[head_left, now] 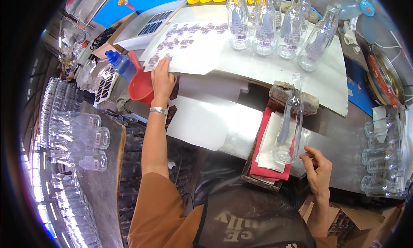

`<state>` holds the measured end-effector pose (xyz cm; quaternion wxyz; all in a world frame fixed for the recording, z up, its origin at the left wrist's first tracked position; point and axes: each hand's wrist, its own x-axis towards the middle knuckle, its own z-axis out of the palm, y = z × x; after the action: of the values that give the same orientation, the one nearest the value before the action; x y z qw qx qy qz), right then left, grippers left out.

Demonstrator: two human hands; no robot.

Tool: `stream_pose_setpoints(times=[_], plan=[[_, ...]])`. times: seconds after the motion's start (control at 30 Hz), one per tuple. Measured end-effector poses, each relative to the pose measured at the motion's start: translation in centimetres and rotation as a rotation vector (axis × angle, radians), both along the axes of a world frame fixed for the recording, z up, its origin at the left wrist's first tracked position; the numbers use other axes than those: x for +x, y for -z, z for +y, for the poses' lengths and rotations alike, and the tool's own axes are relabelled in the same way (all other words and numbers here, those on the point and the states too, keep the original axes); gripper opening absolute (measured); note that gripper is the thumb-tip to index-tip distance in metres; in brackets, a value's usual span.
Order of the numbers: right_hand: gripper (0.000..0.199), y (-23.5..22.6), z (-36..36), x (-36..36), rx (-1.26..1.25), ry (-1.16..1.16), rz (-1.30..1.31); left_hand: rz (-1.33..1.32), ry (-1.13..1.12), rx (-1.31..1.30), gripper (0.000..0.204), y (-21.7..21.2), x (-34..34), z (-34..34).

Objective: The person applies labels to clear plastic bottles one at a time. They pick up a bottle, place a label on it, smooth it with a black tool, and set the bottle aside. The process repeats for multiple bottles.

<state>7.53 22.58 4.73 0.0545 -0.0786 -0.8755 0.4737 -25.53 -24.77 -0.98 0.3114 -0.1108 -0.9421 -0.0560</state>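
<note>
My left hand (162, 81) reaches forward and presses its fingers on the near corner of a white sheet of small labels (189, 45); a metal bangle sits on that wrist. A clear glass bottle (289, 121) lies on its side on white paper over a red cloth (263, 157), its neck resting on a rough block (282, 93). My right hand (317, 168) is just beside the bottle's base, fingers loosely curled and apart, holding nothing that I can see.
Several labelled glass bottles (275, 28) stand at the back of the white board. A red funnel (141, 86) and a blue bottle (120, 63) lie at the left. Bottles lie stacked on the left shelf (79, 140) and at the right (380, 157).
</note>
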Motion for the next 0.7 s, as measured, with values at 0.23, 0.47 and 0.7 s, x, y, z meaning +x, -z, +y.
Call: stream_pose_setpoints(times=[0.23, 0.47, 0.7], plan=[[0.056, 0.7, -0.6, 1.3, -0.076, -0.082, -0.039, 0.031, 0.058, 0.316, 0.019, -1.4, 1.9, 0.0], [0.077, 2.3, -2.5, -0.4, 0.312, -0.085, 0.163, -0.537, 0.202, 1.391, 0.033, -3.4, 8.5, 7.3], [0.075, 2.0, -3.2, -0.2, 0.397, -0.039, 0.162, -0.368, 0.683, 0.341, 0.068, -10.1, 21.8, 25.1]])
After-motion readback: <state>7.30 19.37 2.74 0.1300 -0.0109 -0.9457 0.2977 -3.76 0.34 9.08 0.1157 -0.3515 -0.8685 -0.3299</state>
